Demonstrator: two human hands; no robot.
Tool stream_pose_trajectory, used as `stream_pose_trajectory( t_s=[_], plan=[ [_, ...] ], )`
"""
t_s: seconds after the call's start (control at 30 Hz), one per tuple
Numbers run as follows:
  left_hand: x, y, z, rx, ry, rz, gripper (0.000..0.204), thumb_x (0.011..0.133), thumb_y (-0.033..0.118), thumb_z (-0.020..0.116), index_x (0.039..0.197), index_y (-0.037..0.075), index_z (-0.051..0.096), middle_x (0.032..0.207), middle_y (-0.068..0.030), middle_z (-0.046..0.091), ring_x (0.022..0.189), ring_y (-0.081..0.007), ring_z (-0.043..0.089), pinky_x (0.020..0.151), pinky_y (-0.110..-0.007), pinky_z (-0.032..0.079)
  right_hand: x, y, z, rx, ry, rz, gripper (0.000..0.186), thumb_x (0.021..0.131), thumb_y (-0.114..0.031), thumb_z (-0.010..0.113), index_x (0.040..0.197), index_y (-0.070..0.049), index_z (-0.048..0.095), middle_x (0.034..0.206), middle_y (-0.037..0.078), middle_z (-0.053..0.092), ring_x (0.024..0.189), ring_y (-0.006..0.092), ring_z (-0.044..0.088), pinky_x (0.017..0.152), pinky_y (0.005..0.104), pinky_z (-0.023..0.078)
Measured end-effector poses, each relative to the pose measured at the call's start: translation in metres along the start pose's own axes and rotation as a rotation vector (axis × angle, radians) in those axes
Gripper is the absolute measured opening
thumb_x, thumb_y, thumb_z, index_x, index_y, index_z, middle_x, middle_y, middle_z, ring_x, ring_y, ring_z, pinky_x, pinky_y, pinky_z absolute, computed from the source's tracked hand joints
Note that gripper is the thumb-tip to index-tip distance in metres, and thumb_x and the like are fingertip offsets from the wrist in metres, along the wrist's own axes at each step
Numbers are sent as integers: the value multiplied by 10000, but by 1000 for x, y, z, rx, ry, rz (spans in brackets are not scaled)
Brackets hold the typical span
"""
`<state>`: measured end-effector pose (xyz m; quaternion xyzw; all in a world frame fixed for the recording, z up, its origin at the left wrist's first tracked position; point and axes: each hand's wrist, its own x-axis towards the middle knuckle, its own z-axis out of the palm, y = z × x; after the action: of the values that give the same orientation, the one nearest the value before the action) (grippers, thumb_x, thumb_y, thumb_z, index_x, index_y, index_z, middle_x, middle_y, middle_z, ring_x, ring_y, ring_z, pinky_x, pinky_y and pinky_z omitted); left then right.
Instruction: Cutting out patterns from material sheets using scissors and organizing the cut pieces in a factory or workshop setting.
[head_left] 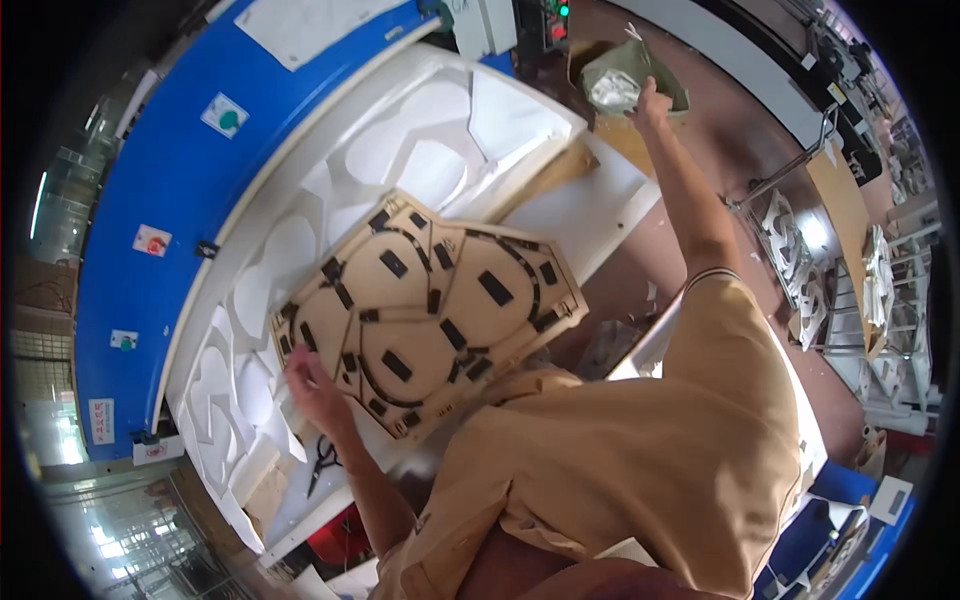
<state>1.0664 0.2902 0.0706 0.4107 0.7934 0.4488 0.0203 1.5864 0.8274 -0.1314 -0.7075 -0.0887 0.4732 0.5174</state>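
A flat wooden board with black strips and curved slots lies on a white sheet that has shaped pieces cut out of it. My left hand grips the board's near left edge, fingers curled over it. My right arm stretches far to the right, and my right hand is at the rim of a green bag holding crumpled white scrap. Whether those fingers hold anything is hidden.
The white sheet rests on the bed of a big blue machine. Black scissors lie by the bed's near edge. A brown box holds the green bag. A wire rack with white cut pieces stands on the right.
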Motion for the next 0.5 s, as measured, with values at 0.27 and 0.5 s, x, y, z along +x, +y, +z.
stream_pose_trajectory(
  t_s=[0.27, 0.5],
  plan=[
    [-30, -160, -21, -406, 175, -562, 298, 996, 257, 561, 1127, -5, 617, 985, -84, 628, 854, -178, 562, 825, -288, 478, -165, 26, -131, -125, -306, -588, 411, 1002, -364, 572, 1144, 17, 635, 957, 103, 658, 812, 181, 621, 737, 324, 550],
    [-52, -141, -16, -582, 27, -752, 377, 1014, 309, 536, 1157, -33, 606, 1003, -123, 657, 858, -195, 626, 752, -306, 528, -264, 76, -130, -365, -860, -418, 369, 1040, -350, 544, 1065, -11, 687, 831, 32, 652, 732, 93, 591, 666, 234, 491]
  ],
)
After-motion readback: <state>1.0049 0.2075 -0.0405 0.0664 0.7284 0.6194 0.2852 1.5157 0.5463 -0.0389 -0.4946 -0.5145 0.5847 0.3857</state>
